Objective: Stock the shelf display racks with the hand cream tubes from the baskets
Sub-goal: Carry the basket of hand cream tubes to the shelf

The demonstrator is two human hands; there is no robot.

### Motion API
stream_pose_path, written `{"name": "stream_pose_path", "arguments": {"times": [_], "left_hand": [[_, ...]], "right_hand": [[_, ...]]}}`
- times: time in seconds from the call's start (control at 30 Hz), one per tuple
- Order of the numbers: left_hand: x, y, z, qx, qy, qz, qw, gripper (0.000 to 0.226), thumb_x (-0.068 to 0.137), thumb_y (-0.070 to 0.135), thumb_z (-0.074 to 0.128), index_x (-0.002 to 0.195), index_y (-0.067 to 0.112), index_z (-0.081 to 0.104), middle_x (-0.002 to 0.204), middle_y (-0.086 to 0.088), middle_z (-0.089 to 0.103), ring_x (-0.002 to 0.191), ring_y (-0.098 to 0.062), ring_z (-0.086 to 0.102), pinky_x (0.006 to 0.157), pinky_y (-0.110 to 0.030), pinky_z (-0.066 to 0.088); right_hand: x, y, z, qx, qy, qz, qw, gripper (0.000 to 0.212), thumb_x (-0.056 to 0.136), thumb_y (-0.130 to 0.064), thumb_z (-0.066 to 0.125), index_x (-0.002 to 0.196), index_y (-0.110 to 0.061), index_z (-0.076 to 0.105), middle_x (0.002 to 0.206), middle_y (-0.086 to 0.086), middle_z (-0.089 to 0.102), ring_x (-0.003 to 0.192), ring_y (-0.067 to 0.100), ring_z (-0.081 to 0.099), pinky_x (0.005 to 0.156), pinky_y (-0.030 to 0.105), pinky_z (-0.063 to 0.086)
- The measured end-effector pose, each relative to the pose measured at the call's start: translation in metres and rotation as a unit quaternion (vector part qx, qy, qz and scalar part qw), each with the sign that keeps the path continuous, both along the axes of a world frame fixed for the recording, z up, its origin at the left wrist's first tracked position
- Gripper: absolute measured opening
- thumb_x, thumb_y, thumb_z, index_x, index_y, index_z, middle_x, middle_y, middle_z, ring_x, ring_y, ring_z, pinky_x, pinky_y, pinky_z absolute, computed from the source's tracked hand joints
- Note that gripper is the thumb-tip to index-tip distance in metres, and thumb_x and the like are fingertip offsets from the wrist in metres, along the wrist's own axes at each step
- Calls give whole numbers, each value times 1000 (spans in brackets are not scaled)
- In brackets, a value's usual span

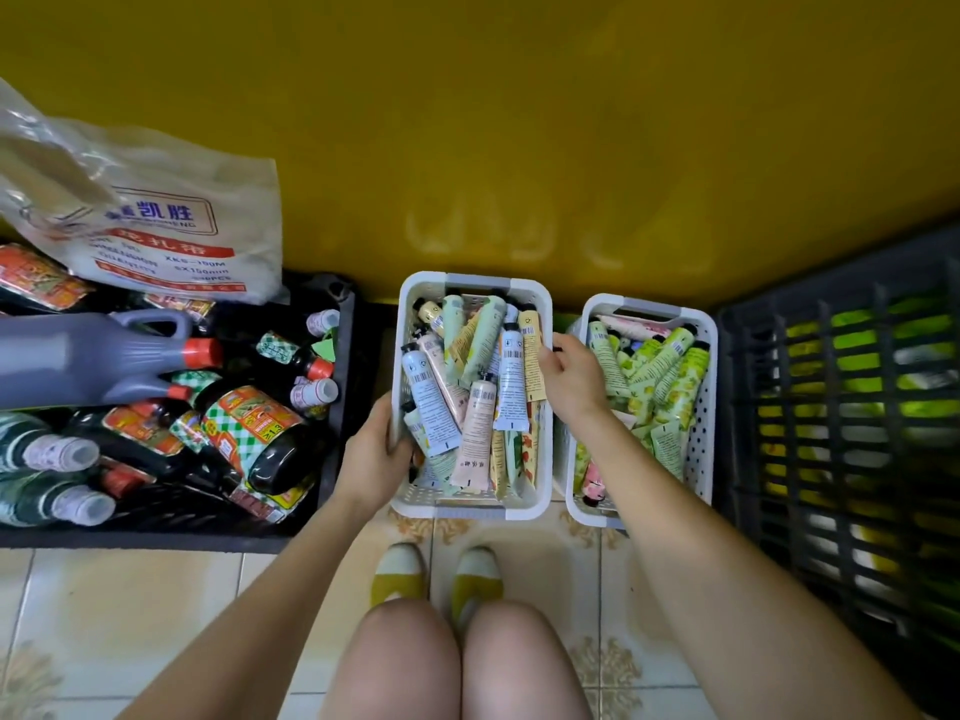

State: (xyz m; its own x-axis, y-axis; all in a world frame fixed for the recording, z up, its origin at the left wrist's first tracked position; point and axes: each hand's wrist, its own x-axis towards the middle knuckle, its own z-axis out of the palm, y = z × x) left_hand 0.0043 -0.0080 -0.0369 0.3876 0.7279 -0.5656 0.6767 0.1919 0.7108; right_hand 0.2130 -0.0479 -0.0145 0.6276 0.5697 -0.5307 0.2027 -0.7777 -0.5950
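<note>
Down on the floor in front of me, the hand cream tubes lay heaped in the left basket, a white plastic one, pink, pale green, cream and yellow tubes piled crosswise over each other. My left hand gripped its left rim, thumb over the edge and fingers wrapped round the outer wall. My right hand was at the opposite rim with its fingers curled down between the two baskets; it seemed to be holding that rim, though the thumb sat so near a yellow tube that I could not be sure. Just beside it, touching or nearly so, the right basket held mostly green-patterned tubes. Both baskets sat against a yellow panel. To the left, a black tray was crowded with sauce bottles, a grey jug lying across them, and a printed plastic bag resting on its far end. To the right stood a dark slatted crate. My knees and yellow-and-white shoes were above the tiled floor.
</note>
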Motion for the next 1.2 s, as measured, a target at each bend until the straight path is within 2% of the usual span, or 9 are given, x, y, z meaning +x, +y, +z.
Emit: {"name": "stream_pose_path", "arguments": {"times": [0.27, 0.33, 0.47, 0.53, 0.63, 0.73, 0.87, 1.07, 1.2], "left_hand": [[-19, -4, 46, 18, -18, 24, 999, 50, 89, -3, 48, 133, 21, 43, 89, 6, 59, 75, -18, 53, 58, -11, 40], [-23, -3, 65, 35, -12, 26, 999, 49, 88, -4, 49, 131, 19, 45, 89, 3, 59, 78, -24, 55, 58, -11, 39], [-30, -4, 117, 39, -25, 44, 998, 48, 86, -7, 48, 123, 23, 48, 85, 1, 62, 79, -31, 59, 64, -32, 48], [-34, -5, 149, 49, -24, 53, 997, 48, 86, -7, 47, 121, 26, 47, 81, 2, 60, 73, -29, 54, 57, -19, 44], [-40, -6, 199, 78, -23, 72, 994, 50, 85, -7, 48, 127, 21, 50, 84, 4, 56, 75, -22, 52, 55, -9, 38], [-50, -6, 251, 92, -27, 88, 991, 49, 84, -5, 50, 125, 23, 52, 85, 7, 58, 74, -20, 56, 56, -11, 40], [-69, -8, 316, 109, -37, 108, 987, 49, 85, -4, 49, 126, 23, 53, 86, 7, 61, 69, -1, 57, 57, -10, 41], [-93, -13, 409, 120, -54, 144, 981, 54, 84, -3, 48, 130, 25, 49, 98, -2, 63, 89, -28, 60, 76, -43, 50], [-111, -21, 461, 139, -48, 179, 973, 50, 85, -1, 49, 126, 28, 51, 83, 6, 60, 77, -25, 58, 66, -36, 50]], "right_hand": [[-15, -5, 40, 128, 119, -62, 983, 29, 97, -11, 45, 124, -11, 55, 108, -7, 58, 91, -3, 54, 70, 2, 44], [-19, -6, 59, 149, 147, -75, 975, 30, 98, -13, 45, 127, -13, 53, 112, -8, 58, 101, 2, 56, 78, 7, 45], [-29, -2, 105, 166, 183, -80, 966, 36, 97, -22, 46, 133, -18, 47, 125, -9, 56, 117, 8, 52, 93, 22, 46], [-35, 1, 134, 178, 195, -84, 961, 38, 97, -24, 48, 135, -20, 45, 132, -4, 54, 122, 11, 51, 100, 32, 45], [-43, 4, 183, 208, 213, -91, 950, 33, 98, -17, 46, 130, -21, 48, 122, -8, 59, 112, 6, 56, 92, 26, 48], [-50, 6, 234, 232, 234, -102, 939, 31, 98, -11, 43, 124, -25, 51, 106, -18, 61, 95, -5, 60, 77, 16, 51], [-66, 12, 302, 239, 248, -110, 932, 34, 97, -7, 44, 128, -17, 53, 119, -1, 63, 108, 13, 61, 89, 33, 52], [-90, 23, 391, 256, 259, -82, 928, 35, 96, -4, 44, 129, -12, 53, 120, 6, 63, 107, 20, 62, 86, 36, 53], [-107, 29, 442, 269, 274, -33, 923, 35, 96, -5, 44, 129, -12, 53, 117, 8, 64, 104, 21, 63, 84, 38, 55]]}}
